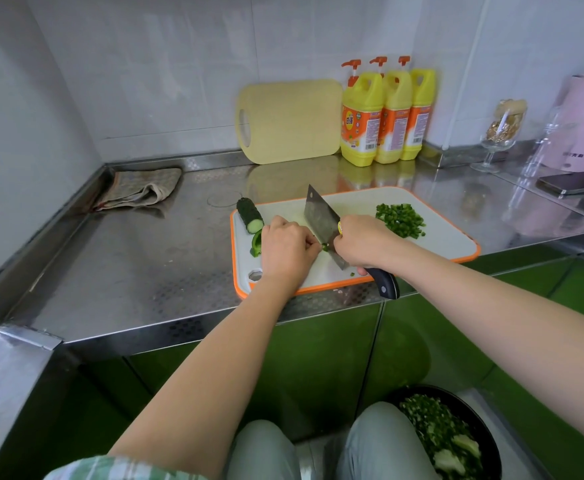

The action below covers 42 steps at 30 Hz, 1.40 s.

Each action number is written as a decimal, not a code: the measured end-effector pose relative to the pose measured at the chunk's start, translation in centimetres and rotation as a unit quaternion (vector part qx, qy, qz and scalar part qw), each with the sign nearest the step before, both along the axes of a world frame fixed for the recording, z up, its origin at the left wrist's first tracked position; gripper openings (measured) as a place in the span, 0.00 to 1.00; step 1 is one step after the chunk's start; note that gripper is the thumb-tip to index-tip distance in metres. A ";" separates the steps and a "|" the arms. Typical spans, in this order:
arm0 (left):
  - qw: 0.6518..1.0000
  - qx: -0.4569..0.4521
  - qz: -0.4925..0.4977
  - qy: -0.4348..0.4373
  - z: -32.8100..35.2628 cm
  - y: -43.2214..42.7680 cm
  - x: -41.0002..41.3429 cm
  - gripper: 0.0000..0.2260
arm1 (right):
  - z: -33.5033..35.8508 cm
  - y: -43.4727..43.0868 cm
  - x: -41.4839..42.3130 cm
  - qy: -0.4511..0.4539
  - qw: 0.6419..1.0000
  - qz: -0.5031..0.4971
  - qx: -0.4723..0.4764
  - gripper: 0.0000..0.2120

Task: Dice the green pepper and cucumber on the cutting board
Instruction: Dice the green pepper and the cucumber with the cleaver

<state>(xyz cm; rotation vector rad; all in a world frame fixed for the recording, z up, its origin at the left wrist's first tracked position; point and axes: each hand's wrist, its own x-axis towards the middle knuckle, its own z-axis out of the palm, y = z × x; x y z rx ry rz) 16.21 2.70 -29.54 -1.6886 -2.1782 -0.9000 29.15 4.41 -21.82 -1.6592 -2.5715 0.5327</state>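
The right hand (363,242) grips the knife (320,220); the curled left hand (288,251) pinches the pepper (325,247) right against the blade, so a slip could cut skin.

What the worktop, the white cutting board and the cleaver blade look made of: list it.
Worktop: likely stainless steel, glossy; it mirrors the yellow bottles.
Cutting board: probably plastic, matte white, orange rim.
Cleaver blade: steel, dull grey, mottled patches.
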 end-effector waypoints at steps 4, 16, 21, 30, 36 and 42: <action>1.000 0.002 0.003 0.000 -0.1 0.0 0.0 0.05 | -0.4 0.4 -0.4 0.020 1.000 -0.021 0.003 0.09; 1.000 0.006 -0.009 0.018 0.1 0.0 -0.1 0.06 | 0.3 -0.1 0.0 0.010 1.000 0.002 -0.004 0.08; 1.000 0.015 -0.008 0.025 0.0 0.0 -0.2 0.05 | -0.3 0.3 -0.3 0.045 0.999 -0.011 -0.012 0.09; 0.999 -0.009 -0.012 0.030 0.3 0.0 -0.1 0.09 | 0.1 0.3 0.6 0.077 0.997 0.002 0.003 0.08; 0.999 -0.005 -0.016 0.039 0.4 -0.2 0.0 0.08 | 0.3 0.1 0.3 0.025 1.000 0.007 -0.008 0.11; 0.999 -0.005 -0.029 0.036 0.4 -0.1 -0.1 0.07 | 0.1 0.4 0.1 0.025 0.999 0.004 -0.024 0.08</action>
